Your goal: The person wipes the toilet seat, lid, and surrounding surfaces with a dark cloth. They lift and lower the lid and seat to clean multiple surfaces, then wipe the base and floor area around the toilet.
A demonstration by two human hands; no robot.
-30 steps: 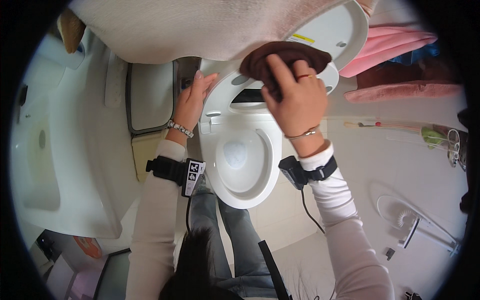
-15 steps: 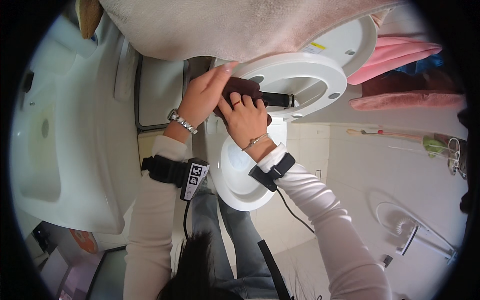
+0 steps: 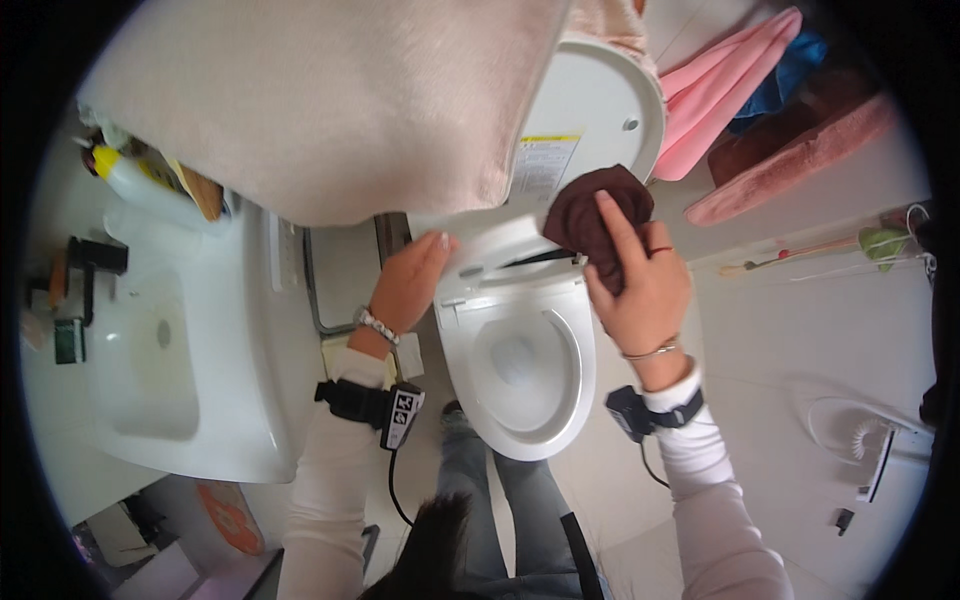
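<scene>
My right hand grips a crumpled dark brown cloth above the right side of the toilet seat. The index finger lies stretched along the cloth. The white seat is tilted up and seen nearly edge-on, with a dark strip along its right part. At its left end is my left hand, fingers drawn together at the edge; the grip is partly hidden. Behind stands the raised lid, bearing a label. Below the seat, the toilet bowl is exposed.
A white washbasin fills the left side, with a bottle at its far end. A large pale towel hangs over the top. Pink cloths hang at the upper right. A shower fixture is on the right.
The brown cloth has moved right with my right hand, away from my left hand. The seat has tilted forward and looks thinner, and more of the lid shows.
</scene>
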